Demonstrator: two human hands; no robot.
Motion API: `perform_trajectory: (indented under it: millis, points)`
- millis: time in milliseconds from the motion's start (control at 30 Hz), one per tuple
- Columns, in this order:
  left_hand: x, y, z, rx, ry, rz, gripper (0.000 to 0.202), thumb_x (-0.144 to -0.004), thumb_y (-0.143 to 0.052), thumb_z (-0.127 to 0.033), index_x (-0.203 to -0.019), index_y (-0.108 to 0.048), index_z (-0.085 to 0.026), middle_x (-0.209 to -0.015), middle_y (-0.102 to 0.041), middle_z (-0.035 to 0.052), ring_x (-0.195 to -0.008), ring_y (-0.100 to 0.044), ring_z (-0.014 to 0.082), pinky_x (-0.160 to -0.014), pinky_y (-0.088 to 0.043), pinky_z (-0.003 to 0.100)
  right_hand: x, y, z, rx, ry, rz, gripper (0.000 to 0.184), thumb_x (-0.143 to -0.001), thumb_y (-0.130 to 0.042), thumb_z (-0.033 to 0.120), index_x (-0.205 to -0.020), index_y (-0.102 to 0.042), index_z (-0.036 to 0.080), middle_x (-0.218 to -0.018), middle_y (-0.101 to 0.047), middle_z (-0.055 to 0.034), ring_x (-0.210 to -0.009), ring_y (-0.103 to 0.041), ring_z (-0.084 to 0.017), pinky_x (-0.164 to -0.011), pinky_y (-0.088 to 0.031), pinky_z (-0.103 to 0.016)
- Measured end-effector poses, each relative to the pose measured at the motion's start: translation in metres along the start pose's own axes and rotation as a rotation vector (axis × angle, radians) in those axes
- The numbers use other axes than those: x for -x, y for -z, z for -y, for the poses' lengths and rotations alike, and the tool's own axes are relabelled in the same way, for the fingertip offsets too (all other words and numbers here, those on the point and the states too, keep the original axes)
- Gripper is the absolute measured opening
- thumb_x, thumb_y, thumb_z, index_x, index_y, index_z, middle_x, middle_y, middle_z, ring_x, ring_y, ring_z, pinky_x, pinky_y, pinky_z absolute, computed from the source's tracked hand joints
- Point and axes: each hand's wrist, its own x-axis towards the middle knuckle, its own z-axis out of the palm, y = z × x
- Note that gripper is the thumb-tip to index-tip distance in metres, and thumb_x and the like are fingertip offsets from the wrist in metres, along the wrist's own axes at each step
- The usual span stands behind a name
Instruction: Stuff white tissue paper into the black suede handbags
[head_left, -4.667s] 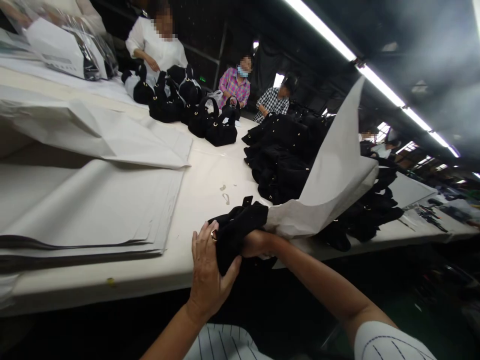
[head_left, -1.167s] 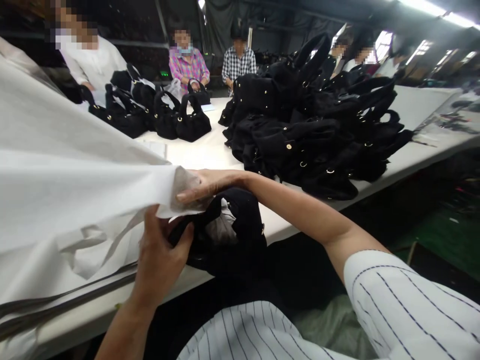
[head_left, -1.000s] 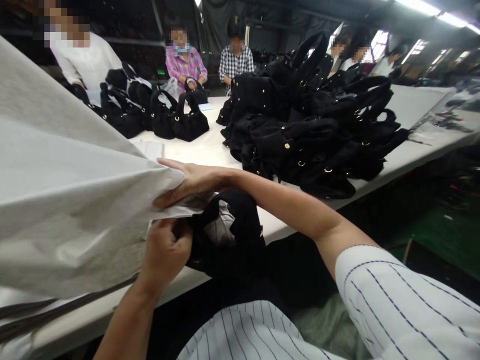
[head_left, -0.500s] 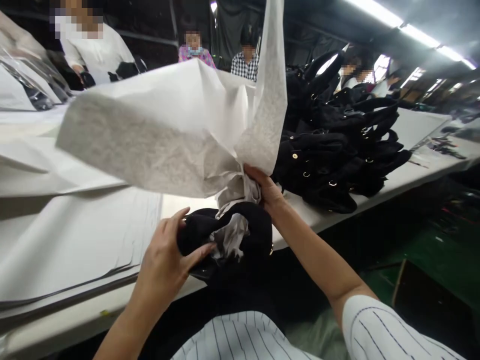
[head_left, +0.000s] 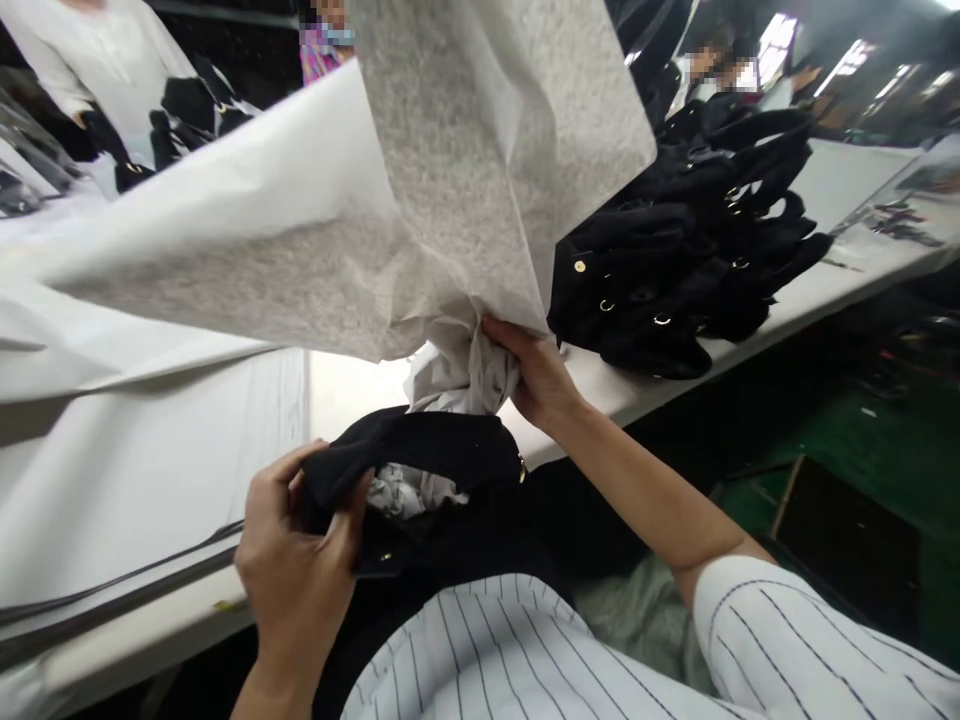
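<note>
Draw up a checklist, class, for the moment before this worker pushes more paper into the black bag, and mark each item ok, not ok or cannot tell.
1. Left hand holds the rim of the black bag, mouth open: ok.
2. Right hand has a firm grip on the bunched neck of the tissue paper: ok.
3. Paper already started inside the bag: ok, crumpled paper shows in the mouth.
4. Room left inside the bag: cannot tell.
5. Loose paper clear of the pile of bags: not ok; in this view its edge overlaps them.
</note>
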Motion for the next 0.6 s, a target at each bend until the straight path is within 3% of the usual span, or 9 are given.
perform_trajectory:
  millis: [100, 167, 233, 333, 433, 600]
  points:
    - [-0.01, 0.012, -0.001, 0.089, 0.147, 0.189, 0.053, -0.073, -0.074, -0.044, -0.12, -0.059, -0.025, -0.11, -0.068, 0.004, -0.094, -0.067, 0.0228, -0.085, -0.055, 0.035, 0.0, -0.002, -0.001, -0.001, 0.042, -0.008, 0.018, -0.069, -0.078, 0.019, -0.085, -0.07, 0.018, -0.088, -0.071, 0.0001, -0.084, -0.066, -0.016, -0.078, -0.056, -0.026]
    - [-0.018, 0.018, -0.003, 0.095, 0.14, 0.309, 0.052, -0.071, -0.073, -0.037, -0.12, -0.059, -0.025, -0.105, -0.068, 0.0025, -0.091, -0.068, 0.0222, -0.078, -0.055, 0.032, 0.0, -0.002, -0.002, 0.012, 0.06, 0.005, 0.014, -0.071, -0.077, 0.019, -0.083, -0.07, 0.018, -0.087, -0.07, -0.0001, -0.083, -0.066, -0.016, -0.077, -0.056, -0.026]
    - [-0.024, 0.019, -0.008, 0.018, 0.097, 0.353, 0.048, -0.067, -0.069, -0.03, -0.115, -0.061, -0.025, -0.095, -0.069, 0.0007, -0.086, -0.067, 0.0217, -0.072, -0.054, 0.03, 0.0, -0.002, -0.003, 0.032, 0.057, 0.028, 0.011, -0.074, -0.076, 0.018, -0.082, -0.069, 0.019, -0.086, -0.069, 0.0, -0.083, -0.066, -0.016, -0.078, -0.056, -0.027]
    - [-0.03, 0.013, -0.015, -0.253, 0.013, 0.236, 0.034, -0.066, -0.068, -0.03, -0.1, -0.064, -0.022, -0.08, -0.065, -0.0016, -0.078, -0.065, 0.0212, -0.073, -0.049, 0.031, 0.0, 0.0, -0.003, 0.056, 0.039, 0.046, 0.007, -0.076, -0.074, 0.017, -0.079, -0.068, 0.02, -0.083, -0.069, 0.001, -0.082, -0.064, -0.016, -0.077, -0.056, -0.027]
    - [-0.035, 0.005, -0.019, -0.443, -0.045, 0.122, 0.03, -0.074, -0.068, -0.042, -0.092, -0.063, -0.018, -0.071, -0.057, -0.0024, -0.072, -0.062, 0.0199, -0.074, -0.044, 0.031, 0.001, 0.001, 0.002, 0.073, 0.049, 0.061, 0.01, -0.074, -0.074, 0.015, -0.076, -0.067, 0.02, -0.077, -0.067, 0.0024, -0.077, -0.061, -0.014, -0.073, -0.054, -0.025]
    - [-0.046, 0.005, -0.019, -0.536, -0.087, 0.114, 0.033, -0.076, -0.064, -0.051, -0.083, -0.061, -0.018, -0.067, -0.056, -0.0006, -0.069, -0.061, 0.0216, -0.071, -0.044, 0.031, -0.001, -0.001, 0.011, 0.019, -0.035, 0.231, 0.028, -0.061, -0.085, 0.017, -0.082, -0.067, 0.02, -0.086, -0.07, 0.0002, -0.086, -0.061, -0.017, -0.079, -0.055, -0.028]
